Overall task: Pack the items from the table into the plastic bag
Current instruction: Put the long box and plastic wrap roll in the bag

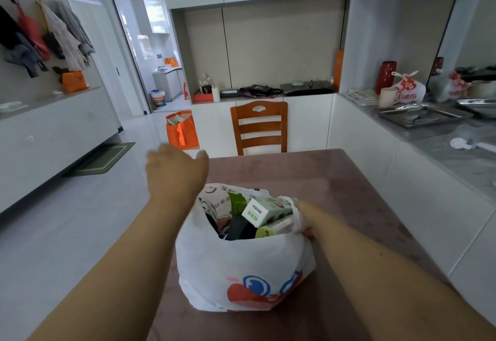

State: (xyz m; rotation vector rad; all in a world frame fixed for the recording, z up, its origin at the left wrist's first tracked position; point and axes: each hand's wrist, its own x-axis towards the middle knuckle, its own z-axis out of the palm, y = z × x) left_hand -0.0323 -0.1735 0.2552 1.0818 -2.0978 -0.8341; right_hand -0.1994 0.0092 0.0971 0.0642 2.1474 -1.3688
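A white plastic bag with a red and blue print stands on the brown table, its mouth open. Inside it I see a white and green box, a green round-topped item, a dark item and printed packets. My right hand grips the bag's right handle at the rim. My left hand is raised above the table's far left edge, beyond the bag, fingers apart and holding nothing.
A wooden chair stands at the table's far side. An orange bag sits on the floor to its left. The counter on the right holds metal trays, a cup and a tied bag.
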